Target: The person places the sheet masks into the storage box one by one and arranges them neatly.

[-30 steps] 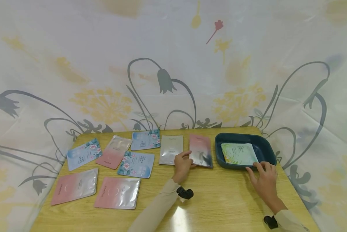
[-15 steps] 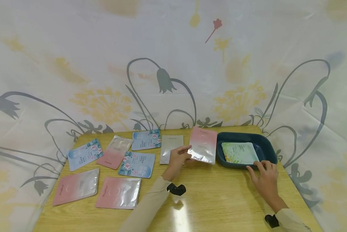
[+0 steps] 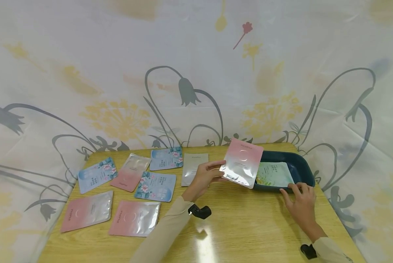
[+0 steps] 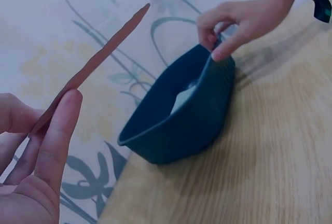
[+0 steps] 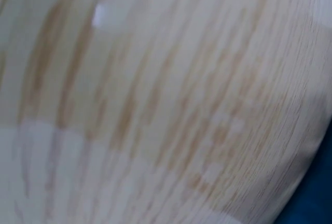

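Observation:
My left hand (image 3: 204, 179) pinches a pink and silver face mask packet (image 3: 243, 160) by its lower left edge. It holds the packet up off the table, tilted, in front of the left end of a dark blue basin (image 3: 302, 164). The left wrist view shows the packet (image 4: 98, 58) edge-on between thumb and fingers. My right hand (image 3: 301, 206) grips the basin's near rim at the right, thumb outside and fingers curled over. In the basin lies a green and white face mask packet (image 3: 275, 174), partly hidden by the raised pink one.
A grey-green packet (image 3: 191, 168) lies left of centre on the wooden table (image 3: 242, 230). Further left lie several more, among them a blue floral packet (image 3: 155, 186) and a pink packet (image 3: 134, 218). A patterned cloth (image 3: 196, 120) hangs behind the table.
My left hand has lifted the pink packet off the table and carried it right, to the basin's left end. The right hand keeps its grip on the rim.

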Tool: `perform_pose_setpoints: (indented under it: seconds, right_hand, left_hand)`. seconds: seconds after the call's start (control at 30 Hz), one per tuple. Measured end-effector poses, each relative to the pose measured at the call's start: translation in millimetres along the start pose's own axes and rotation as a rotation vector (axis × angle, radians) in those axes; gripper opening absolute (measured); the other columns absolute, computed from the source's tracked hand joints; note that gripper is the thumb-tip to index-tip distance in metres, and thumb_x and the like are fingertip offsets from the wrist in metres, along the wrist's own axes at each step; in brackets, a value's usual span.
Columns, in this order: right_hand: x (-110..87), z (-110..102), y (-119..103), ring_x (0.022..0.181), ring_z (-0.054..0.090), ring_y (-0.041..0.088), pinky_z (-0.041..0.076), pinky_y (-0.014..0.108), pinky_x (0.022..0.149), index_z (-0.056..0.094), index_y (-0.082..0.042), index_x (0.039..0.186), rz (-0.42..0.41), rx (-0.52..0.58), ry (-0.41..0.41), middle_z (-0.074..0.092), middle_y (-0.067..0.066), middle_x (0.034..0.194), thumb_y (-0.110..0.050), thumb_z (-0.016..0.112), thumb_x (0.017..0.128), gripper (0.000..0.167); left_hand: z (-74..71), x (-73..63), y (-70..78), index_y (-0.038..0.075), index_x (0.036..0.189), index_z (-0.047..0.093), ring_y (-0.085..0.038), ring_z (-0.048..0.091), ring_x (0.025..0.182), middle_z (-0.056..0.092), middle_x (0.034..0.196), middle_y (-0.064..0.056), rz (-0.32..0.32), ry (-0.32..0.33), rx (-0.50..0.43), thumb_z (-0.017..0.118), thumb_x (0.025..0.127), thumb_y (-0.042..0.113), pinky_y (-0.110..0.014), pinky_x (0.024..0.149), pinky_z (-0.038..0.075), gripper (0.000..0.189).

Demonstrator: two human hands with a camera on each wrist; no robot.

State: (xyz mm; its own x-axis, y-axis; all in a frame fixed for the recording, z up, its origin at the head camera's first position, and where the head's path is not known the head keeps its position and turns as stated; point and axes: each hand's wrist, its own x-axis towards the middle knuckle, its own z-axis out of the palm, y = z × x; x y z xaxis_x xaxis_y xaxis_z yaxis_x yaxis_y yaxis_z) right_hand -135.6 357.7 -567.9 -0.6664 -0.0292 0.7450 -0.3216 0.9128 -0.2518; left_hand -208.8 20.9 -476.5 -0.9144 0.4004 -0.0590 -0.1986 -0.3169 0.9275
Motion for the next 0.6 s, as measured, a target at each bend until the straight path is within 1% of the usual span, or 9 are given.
perform_pose_setpoints:
  seconds: [0.1,0.33,0.4,0.6]
  right_hand:
    - [0.2,-1.2,0.6,0.077,0.039,0.044,0.032,0.058,0.065,0.06,0.0,0.085,-0.004,-0.001,0.011,0.047,0.021,0.085,-0.059,0.046,0.092,0.061]
    - [3.9,-1.9,-1.2,0.075,0.04,0.043,0.032,0.056,0.063,0.061,0.001,0.082,-0.032,0.01,0.055,0.047,0.021,0.082,-0.057,0.048,0.092,0.06]
    - [4.2,-2.0,-1.7,0.075,0.04,0.043,0.031,0.056,0.063,0.061,0.001,0.083,-0.03,0.009,0.05,0.047,0.021,0.082,-0.058,0.047,0.092,0.06]
    - [2.6,-2.8,-1.8,0.077,0.04,0.043,0.032,0.056,0.064,0.06,0.0,0.084,-0.008,-0.001,0.004,0.047,0.02,0.083,-0.06,0.045,0.092,0.063]
  left_hand:
    - [5.2,0.7,4.8,-0.001,0.125,0.059,-0.016,0.065,0.076,0.057,0.128,-0.012,-0.017,-0.019,0.003,0.058,0.086,-0.01,-0.048,0.084,0.051,0.04]
    - [10.9,5.5,9.3,-0.005,0.125,0.058,-0.014,0.065,0.079,0.056,0.129,-0.015,-0.018,-0.068,0.028,0.055,0.086,-0.012,-0.046,0.083,0.052,0.04]
    - [11.3,8.1,9.6,-0.005,0.126,0.057,-0.014,0.064,0.078,0.055,0.13,-0.016,-0.018,-0.075,0.029,0.054,0.087,-0.012,-0.047,0.083,0.052,0.04]
    - [11.2,16.1,10.7,-0.005,0.124,0.058,-0.014,0.063,0.08,0.057,0.128,-0.015,-0.037,-0.069,0.021,0.056,0.086,-0.011,-0.055,0.089,0.046,0.039]
